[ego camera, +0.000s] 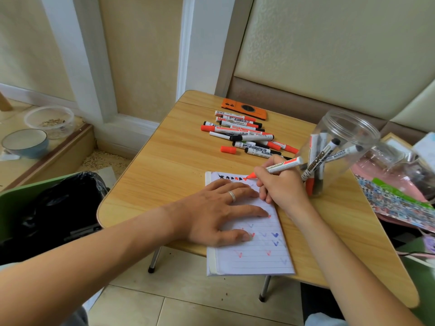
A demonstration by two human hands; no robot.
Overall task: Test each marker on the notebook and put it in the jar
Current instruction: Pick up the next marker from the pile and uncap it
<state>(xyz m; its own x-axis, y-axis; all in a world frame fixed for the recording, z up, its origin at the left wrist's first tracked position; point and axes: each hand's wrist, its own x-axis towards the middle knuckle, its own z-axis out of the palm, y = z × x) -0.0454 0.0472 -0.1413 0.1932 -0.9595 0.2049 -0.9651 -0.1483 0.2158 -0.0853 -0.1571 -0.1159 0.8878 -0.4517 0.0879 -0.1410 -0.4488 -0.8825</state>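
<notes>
Right hand [281, 184] curled round the marker [282, 166] in a writing grip, pinching low on the barrel just behind the red tip, which touches the top line of the notebook [254, 260] at the end of a row of black and red scribbles. Left hand [219, 212] flat, fingers straight and spread, pressing the page down near its left half; holds nothing. Notebook lies at the near edge of the table [169, 165], its lower end hanging a little past the rim, so likely to tip or slide without that pressing palm. Thin soft pages, apt to crease or drag under a wet felt tip; best steadied flat, close to the writing point. Marker looks light, stiff, smooth plastic, probably a bit slippery; best pinched near the tip for writing, then taken mid-barrel for dropping into the jar [339, 147]. Red cap [227, 149] lies loose on the table, just beside the pile of markers [244, 135] and well apart from the notebook; small and round, prone to roll, best pinched by its sides and pushed on straight. Jar stands just right of the writing hand, clear thin plastic, open-mouthed, a few markers already leaning inside; appears light and tall, so easily knocked over by a wrist or a hard drop. Safer to hold by its wall or lower the marker in gently, tip down, along the others.
</notes>
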